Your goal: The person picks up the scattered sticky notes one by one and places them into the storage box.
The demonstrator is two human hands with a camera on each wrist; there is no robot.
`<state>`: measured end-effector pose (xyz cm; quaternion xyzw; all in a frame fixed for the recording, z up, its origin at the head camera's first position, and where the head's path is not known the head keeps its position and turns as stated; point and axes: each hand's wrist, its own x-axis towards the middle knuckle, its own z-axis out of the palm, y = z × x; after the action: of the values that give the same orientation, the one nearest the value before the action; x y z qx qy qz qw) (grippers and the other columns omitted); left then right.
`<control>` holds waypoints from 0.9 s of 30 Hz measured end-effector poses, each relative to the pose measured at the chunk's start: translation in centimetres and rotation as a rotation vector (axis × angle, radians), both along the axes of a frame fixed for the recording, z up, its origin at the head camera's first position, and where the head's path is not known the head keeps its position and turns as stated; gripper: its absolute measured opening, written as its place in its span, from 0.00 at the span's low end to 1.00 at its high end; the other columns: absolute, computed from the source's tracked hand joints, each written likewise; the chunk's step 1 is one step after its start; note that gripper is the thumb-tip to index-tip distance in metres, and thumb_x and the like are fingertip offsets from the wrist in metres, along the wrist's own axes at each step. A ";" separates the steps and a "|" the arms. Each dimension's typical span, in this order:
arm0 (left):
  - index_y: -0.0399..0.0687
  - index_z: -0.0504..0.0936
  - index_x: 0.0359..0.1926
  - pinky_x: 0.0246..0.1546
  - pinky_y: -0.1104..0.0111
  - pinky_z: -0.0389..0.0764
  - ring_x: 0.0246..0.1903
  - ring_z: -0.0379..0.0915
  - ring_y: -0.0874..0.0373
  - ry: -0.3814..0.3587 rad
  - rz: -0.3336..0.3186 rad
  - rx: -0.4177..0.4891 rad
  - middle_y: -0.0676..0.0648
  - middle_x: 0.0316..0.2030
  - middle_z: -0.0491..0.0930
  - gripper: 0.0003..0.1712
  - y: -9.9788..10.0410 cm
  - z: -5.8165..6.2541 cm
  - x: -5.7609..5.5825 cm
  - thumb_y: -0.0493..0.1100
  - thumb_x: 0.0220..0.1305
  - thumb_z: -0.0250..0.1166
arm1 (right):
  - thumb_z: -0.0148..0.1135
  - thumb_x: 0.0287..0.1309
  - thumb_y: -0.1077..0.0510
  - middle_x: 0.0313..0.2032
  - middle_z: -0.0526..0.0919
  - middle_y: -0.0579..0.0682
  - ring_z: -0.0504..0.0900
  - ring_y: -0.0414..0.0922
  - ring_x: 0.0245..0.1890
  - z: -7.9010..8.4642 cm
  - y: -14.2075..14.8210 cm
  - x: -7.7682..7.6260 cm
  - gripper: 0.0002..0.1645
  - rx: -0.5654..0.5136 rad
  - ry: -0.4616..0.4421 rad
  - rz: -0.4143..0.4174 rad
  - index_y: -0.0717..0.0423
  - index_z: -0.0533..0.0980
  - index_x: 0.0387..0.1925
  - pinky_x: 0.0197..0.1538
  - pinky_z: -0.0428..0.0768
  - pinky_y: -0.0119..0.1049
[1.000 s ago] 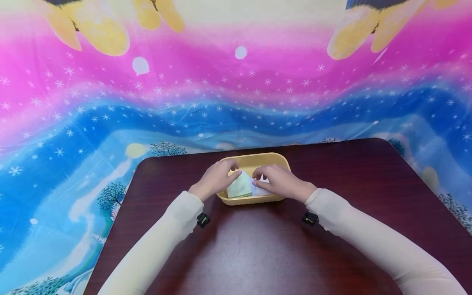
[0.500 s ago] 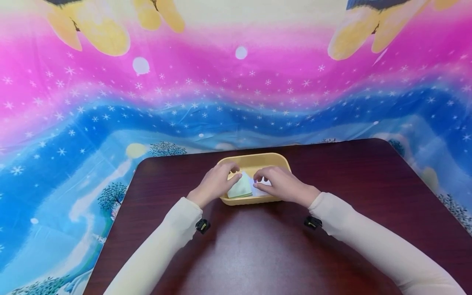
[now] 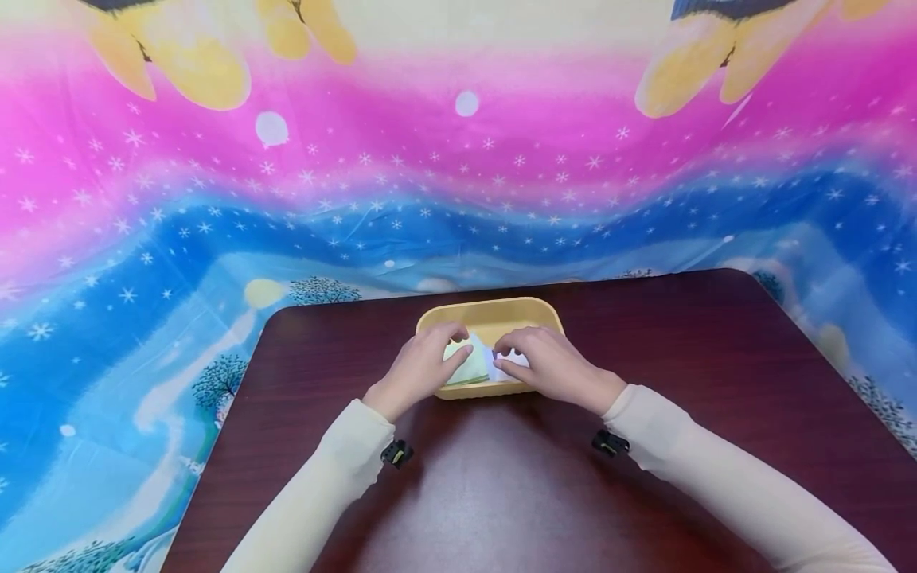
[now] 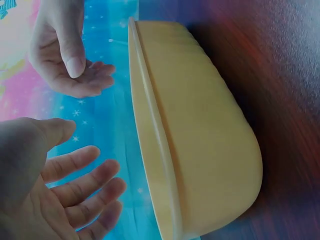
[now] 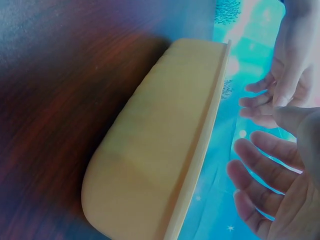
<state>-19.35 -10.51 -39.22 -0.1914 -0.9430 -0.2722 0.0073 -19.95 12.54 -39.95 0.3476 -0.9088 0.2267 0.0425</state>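
A yellow plastic basket stands near the far side of the table, its side wall filling much of the left wrist view. Inside lie a pale green folded piece that looks like paper or cloth, and a white-lavender piece beside it. My left hand is over the basket's left part, fingers loosely bent with nothing between them. Over the right part is my right hand, likewise holding nothing. Both wrist views show the fingers above the rim, apart from the basket. The hands partly hide the contents.
The dark reddish-brown table has rounded far corners. Behind it hangs a printed cloth with snowflakes in pink and blue. A small black device sits at each cuff.
Both hands and forearms have drawn back slightly toward me, the right one also a little to the right. The basket and the pieces in it have stayed put.
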 end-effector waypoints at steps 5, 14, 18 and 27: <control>0.47 0.82 0.52 0.57 0.54 0.79 0.53 0.81 0.51 0.019 -0.008 -0.002 0.46 0.51 0.85 0.15 0.0 -0.2 0.6 0.49 0.72 0.63 | 0.65 0.67 0.52 0.39 0.90 0.47 0.86 0.45 0.40 -0.3 0.0 0.3 0.13 -0.005 0.026 -0.006 0.55 0.85 0.46 0.47 0.83 0.45; 0.44 0.82 0.53 0.57 0.54 0.79 0.53 0.81 0.51 0.068 -0.018 -0.006 0.45 0.50 0.85 0.16 0.0 -0.4 1.4 0.48 0.71 0.64 | 0.66 0.66 0.52 0.39 0.90 0.45 0.86 0.43 0.41 -0.7 0.0 1.1 0.13 -0.017 0.042 0.002 0.54 0.86 0.45 0.49 0.82 0.44; 0.44 0.82 0.53 0.58 0.54 0.79 0.53 0.80 0.50 0.072 -0.033 -0.001 0.44 0.50 0.85 0.16 0.1 -0.5 1.8 0.48 0.71 0.64 | 0.67 0.65 0.52 0.39 0.90 0.45 0.86 0.42 0.41 -0.9 -0.2 1.4 0.12 -0.040 0.063 0.013 0.54 0.86 0.44 0.49 0.82 0.44; 0.48 0.82 0.54 0.61 0.48 0.73 0.62 0.75 0.46 0.194 -0.017 -0.076 0.45 0.56 0.83 0.17 -0.1 -1.5 2.7 0.50 0.70 0.64 | 0.69 0.62 0.51 0.50 0.85 0.50 0.81 0.49 0.54 -1.7 -0.2 1.6 0.16 -0.018 0.144 -0.009 0.53 0.83 0.49 0.60 0.78 0.48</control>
<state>-16.63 -10.61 -40.71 -0.2251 -0.9459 -0.2163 0.0887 -18.37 12.35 -41.66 0.3586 -0.9029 0.2090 0.1119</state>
